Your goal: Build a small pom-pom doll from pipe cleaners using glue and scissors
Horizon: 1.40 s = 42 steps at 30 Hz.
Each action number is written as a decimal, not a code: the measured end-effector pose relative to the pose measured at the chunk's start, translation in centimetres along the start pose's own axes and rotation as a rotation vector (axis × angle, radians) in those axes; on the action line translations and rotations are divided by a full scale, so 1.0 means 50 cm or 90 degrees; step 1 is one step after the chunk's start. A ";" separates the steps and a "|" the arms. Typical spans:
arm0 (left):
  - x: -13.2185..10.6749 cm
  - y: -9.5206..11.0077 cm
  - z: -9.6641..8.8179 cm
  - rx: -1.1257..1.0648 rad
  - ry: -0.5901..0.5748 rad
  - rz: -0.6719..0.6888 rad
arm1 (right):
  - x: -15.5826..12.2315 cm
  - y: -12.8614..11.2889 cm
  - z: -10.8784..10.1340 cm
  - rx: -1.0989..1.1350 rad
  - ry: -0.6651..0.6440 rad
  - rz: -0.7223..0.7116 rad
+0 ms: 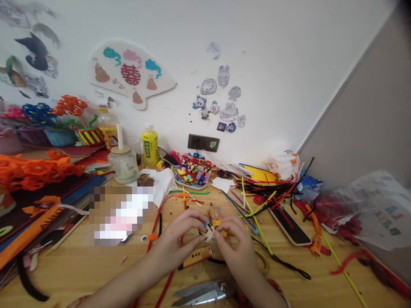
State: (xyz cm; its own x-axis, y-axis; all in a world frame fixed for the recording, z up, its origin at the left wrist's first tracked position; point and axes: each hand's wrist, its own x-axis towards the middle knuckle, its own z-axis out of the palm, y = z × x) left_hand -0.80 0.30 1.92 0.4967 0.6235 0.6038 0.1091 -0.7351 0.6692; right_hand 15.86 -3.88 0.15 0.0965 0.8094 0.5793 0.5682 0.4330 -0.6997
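Note:
Just above the wooden table, my left hand [183, 229] and my right hand [236, 244] meet with fingers closed on a small black, white and blue figurine [208, 230]. Fingertips cover part of it, so its exact shape cannot be made out. Directly behind it stands a small yellow tube-like container [216, 215] with a colourful pattern. An orange box-like piece with dark lettering [196, 256] lies under the hands. Closer to me is a pair of scissors [205, 292], its metal blades pointing left and its handles partly hidden by my right forearm.
A tray of colourful figurines [192, 175] stands near the wall. Pipe cleaners [257, 216] are strewn to the right, around a dark flat tray [290, 224]. Left are a lidded glass jar [123, 164], a yellow bottle [150, 144], a blurred-out screen [120, 216] and orange pipe-cleaner flowers [41, 169].

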 end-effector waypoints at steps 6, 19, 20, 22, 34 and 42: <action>-0.002 -0.002 0.001 0.005 -0.006 -0.008 | 0.000 0.000 0.005 0.014 0.004 0.031; -0.002 -0.003 0.000 -0.006 -0.022 -0.012 | 0.010 0.000 -0.005 0.051 -0.067 0.051; -0.003 -0.003 0.000 -0.005 -0.025 -0.015 | 0.011 0.001 -0.006 0.052 -0.072 0.050; -0.004 -0.004 0.001 -0.006 -0.027 -0.015 | 0.012 0.003 -0.006 0.054 -0.077 0.045; 0.003 -0.010 -0.005 0.007 -0.021 -0.040 | 0.023 0.008 -0.018 0.060 -0.059 0.068; 0.001 -0.015 -0.004 0.009 -0.041 -0.027 | 0.018 0.012 -0.004 0.077 -0.094 0.117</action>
State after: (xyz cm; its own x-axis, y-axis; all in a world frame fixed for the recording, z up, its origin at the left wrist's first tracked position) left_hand -1.04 0.95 1.52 0.5450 0.6366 0.5457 0.1438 -0.7122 0.6871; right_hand 16.43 -2.97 0.34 0.0634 0.9241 0.3768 0.4497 0.3106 -0.8374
